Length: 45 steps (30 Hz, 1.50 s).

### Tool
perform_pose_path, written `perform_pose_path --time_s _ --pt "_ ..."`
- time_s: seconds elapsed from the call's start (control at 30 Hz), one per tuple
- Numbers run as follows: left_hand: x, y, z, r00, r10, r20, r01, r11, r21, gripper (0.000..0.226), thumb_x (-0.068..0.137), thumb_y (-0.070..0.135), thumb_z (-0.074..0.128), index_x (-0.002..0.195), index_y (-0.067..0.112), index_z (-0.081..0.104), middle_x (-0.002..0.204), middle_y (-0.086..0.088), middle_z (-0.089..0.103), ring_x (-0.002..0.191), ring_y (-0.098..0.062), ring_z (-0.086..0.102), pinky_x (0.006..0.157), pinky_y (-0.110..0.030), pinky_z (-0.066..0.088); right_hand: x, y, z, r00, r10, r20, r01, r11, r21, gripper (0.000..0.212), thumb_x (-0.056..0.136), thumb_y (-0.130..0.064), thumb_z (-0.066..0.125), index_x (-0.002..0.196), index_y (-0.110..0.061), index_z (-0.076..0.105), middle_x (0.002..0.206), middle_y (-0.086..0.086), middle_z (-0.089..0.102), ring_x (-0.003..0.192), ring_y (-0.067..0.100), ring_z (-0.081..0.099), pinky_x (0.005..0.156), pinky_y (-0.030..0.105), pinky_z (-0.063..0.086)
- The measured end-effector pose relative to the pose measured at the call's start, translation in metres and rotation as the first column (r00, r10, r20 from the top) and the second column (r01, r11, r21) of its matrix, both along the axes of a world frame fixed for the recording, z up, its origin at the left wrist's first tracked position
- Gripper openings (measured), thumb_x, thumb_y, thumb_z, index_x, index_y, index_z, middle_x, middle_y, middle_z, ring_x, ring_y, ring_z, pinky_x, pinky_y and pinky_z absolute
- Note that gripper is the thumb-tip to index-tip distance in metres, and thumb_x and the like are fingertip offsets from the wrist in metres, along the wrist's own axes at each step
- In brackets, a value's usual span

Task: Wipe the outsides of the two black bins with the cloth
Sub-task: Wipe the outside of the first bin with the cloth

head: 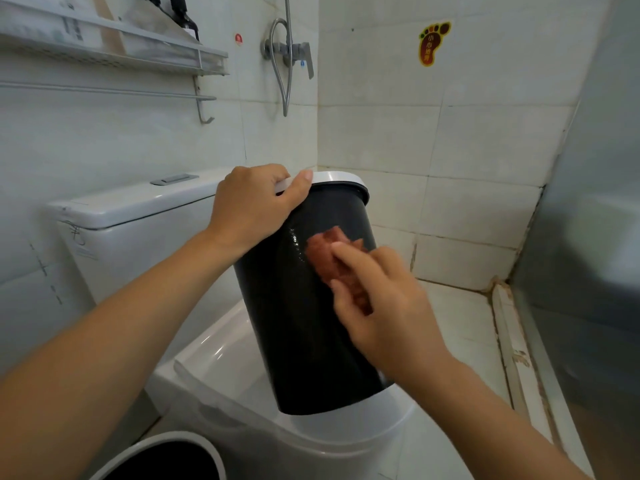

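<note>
Bin (304,327) up on the closed toilet lid (221,368), tilted, base resting on the lid, white rim (341,178) leaning toward the tiled corner. Left hand (252,206) clamped over the near edge of that rim, fingers curled across the top, thumb laid along the rim edge, steadying the tilt. Right hand (377,303) pressed against the black side wall about halfway up, red-brown cloth (329,258) bunched under the fingers, fingers bent over it, thumb pinning its lower edge. Cloth flat on the plastic, part of it poking out above the fingertips. Second bin (166,455) low at the near left, only its white rim and dark inside in view, apart from both hands. Probably light and empty, judging by the easy one-handed tilt; stiff, smooth, glossy plastic with a wet-looking sheen near the cloth, so likely slippery on the wall. Best held at the rim, where the lip gives the fingers an edge to hook; a bare palm on the wall would likely slide. Rounded base on a curved glossy lid likely to skate or roll under hard rubbing, hence pressure toward the steadying hand. Cloth soft and limp, apt to ball up unless spread out. Far side of the wall hidden, wiped or not impossible to tell.
</note>
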State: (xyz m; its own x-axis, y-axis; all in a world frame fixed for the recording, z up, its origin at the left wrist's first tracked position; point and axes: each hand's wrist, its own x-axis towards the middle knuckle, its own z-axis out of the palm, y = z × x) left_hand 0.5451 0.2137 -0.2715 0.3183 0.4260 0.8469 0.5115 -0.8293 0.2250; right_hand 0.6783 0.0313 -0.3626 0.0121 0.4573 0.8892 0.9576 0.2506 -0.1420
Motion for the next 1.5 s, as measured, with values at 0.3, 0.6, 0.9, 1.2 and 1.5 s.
perform_pose_path --time_s 0.3,0.6,0.9,1.2,1.5 --pt "0.008 -0.007 0.003 0.995 0.070 -0.068 -0.069 0.997 0.025 0.061 0.098 0.061 0.044 0.054 0.019 0.037 0.047 0.004 0.036 0.045 -0.016 0.038 0.050 -0.030 0.023 0.003 0.015 0.005 0.978 -0.130 0.166 0.135 0.991 -0.020 0.031 0.096 -0.022 0.064 0.127 -0.015 0.067 0.095 0.008 0.059 0.076 0.021 0.052 0.056 0.033 0.050" --pt "-0.015 0.008 0.018 0.966 -0.190 -0.177 0.154 0.968 -0.200 0.035 0.096 0.047 0.042 0.065 0.036 0.053 0.060 0.012 0.050 0.062 -0.014 0.047 0.062 -0.035 0.039 0.041 0.021 0.001 0.959 0.001 -0.284 -0.029 0.995 -0.097 0.034 0.092 -0.015 0.071 0.126 -0.020 0.066 0.092 -0.001 0.061 0.083 0.005 0.055 0.075 0.012 0.043" --pt "-0.002 -0.005 0.036 0.931 -0.105 -0.350 0.047 0.984 -0.172 0.055 0.097 0.060 0.042 0.062 0.017 0.042 0.055 0.005 0.044 0.057 -0.017 0.045 0.055 -0.034 0.031 0.014 0.010 -0.008 0.996 0.055 -0.064 -0.058 0.997 -0.054 0.038 0.091 -0.019 0.070 0.128 -0.015 0.065 0.097 -0.004 0.056 0.075 0.009 0.049 0.065 0.015 0.045" --pt "0.008 -0.016 0.035 0.958 -0.033 -0.284 -0.003 0.992 -0.126 0.060 0.096 0.059 0.050 0.054 0.017 0.039 0.051 0.003 0.040 0.053 -0.019 0.044 0.051 -0.032 0.025 -0.001 0.001 -0.001 0.991 0.131 0.029 -0.131 0.991 0.008 0.037 0.091 -0.021 0.071 0.127 -0.012 0.068 0.099 -0.002 0.058 0.080 0.009 0.049 0.073 0.010 0.041" --pt "0.009 -0.012 0.029 0.964 -0.029 -0.265 0.010 0.997 -0.072 0.058 0.096 0.057 0.046 0.059 0.013 0.045 0.056 -0.003 0.047 0.057 -0.024 0.049 0.052 -0.033 0.028 -0.019 0.011 -0.008 0.991 0.040 0.127 -0.034 0.998 -0.046 0.035 0.094 -0.025 0.066 0.128 -0.017 0.067 0.093 0.001 0.056 0.072 0.016 0.050 0.054 0.031 0.050"
